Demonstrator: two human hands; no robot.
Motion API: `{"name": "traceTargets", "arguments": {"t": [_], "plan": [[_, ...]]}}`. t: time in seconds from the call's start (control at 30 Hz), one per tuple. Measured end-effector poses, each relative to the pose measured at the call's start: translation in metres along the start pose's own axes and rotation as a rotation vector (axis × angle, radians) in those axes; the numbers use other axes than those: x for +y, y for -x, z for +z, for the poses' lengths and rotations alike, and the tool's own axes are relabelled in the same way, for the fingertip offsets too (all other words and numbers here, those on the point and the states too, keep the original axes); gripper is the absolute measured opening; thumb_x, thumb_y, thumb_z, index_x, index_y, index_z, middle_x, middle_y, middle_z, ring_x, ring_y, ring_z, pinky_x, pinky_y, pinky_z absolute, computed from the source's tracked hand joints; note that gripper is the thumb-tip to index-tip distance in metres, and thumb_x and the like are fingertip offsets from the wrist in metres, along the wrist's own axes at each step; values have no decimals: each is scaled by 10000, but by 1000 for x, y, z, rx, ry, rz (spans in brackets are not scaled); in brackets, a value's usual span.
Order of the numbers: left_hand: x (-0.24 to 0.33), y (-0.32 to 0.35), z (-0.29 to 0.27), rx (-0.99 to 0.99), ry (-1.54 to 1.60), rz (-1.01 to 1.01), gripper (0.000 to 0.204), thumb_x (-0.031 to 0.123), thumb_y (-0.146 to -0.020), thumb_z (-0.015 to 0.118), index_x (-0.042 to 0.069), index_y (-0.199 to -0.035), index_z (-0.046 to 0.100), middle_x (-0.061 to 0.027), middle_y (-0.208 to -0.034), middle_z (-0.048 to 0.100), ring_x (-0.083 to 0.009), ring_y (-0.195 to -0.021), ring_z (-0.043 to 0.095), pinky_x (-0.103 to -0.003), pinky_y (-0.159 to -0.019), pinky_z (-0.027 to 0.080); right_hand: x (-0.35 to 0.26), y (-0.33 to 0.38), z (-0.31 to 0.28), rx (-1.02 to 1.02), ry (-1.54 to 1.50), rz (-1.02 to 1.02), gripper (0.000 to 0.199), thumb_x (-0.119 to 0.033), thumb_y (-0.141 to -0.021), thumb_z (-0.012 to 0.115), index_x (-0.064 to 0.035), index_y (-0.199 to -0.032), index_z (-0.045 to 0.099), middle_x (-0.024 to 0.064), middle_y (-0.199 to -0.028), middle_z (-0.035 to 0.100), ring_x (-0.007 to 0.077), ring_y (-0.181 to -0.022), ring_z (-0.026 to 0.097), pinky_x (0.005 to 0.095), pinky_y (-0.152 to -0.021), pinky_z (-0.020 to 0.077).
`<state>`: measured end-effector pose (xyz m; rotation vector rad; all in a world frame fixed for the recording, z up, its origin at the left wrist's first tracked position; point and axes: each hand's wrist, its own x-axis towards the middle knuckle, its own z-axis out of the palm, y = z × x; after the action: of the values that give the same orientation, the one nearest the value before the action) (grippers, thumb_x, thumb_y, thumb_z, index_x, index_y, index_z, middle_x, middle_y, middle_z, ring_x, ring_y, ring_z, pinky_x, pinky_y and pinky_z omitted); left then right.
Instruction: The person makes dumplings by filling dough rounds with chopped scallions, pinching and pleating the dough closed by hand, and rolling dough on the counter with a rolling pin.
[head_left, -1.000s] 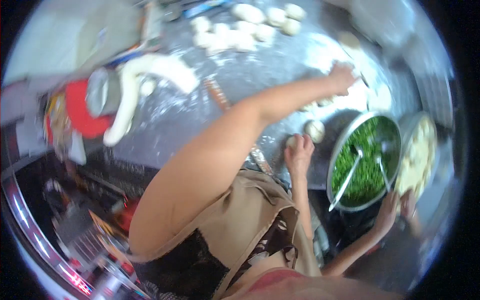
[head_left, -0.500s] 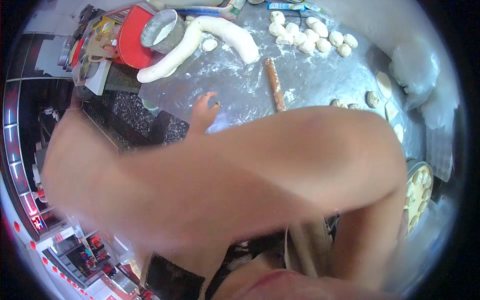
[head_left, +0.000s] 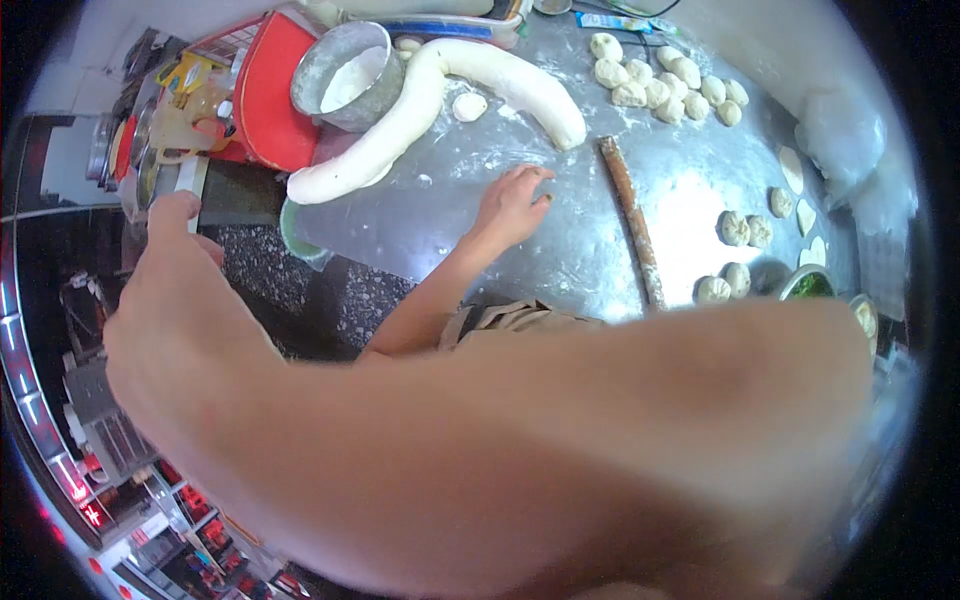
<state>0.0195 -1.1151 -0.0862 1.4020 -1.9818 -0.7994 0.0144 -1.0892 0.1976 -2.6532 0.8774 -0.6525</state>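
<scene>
My right arm crosses the view very close and blurred, its elbow at the right. My right hand [head_left: 170, 285] is at the far left, touching nothing I can make out; its fingers are mostly hidden. Over the metal worktop [head_left: 420, 225], my left hand [head_left: 508, 207] has its fingers loosely bent and apart, with nothing held and a small dark smear at the thumb. It is between a long, thick dough roll [head_left: 425, 85] and a floury wooden rolling pin [head_left: 630, 220]. A small flat dough piece [head_left: 469, 107] rests beside the roll.
Several dough balls [head_left: 675, 90] lie at the back right. Pleated buns [head_left: 736, 229] and flat wrappers [head_left: 805, 217] lie at right, near a bowl of green filling [head_left: 808, 284]. A metal pot with flour [head_left: 345, 75] stands by a red container [head_left: 278, 95] at back left.
My left hand now shows farther right over the worktop, with more of its forearm visible. My right arm appears lower in the view. The bowl of green filling has come into sight.
</scene>
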Motion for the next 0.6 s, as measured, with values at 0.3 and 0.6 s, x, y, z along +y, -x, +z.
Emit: {"name": "traceTargets", "arguments": {"t": [0.3,0.6], "plan": [[-80,-64,-6,-93,-379,58,456,168,-739,629,78,-1177,542,-168,-1260,477,-340,-1163,468,-416,-983,382,2,-40,27,46,-80,175,390,-164,-689,641,-81,-1067,594,98,-999,612,289,-913,576,419,-863,427],[-159,-105,-12,-13,-490,90,448,155,-739,618,90,-1177,548,-234,-1205,506,-324,-1172,452,-412,-1018,335,178,201,150,197,400,816,405,-123,-736,602,-79,-1135,546,162,-1001,575,311,-999,551,443,-839,439]]}}
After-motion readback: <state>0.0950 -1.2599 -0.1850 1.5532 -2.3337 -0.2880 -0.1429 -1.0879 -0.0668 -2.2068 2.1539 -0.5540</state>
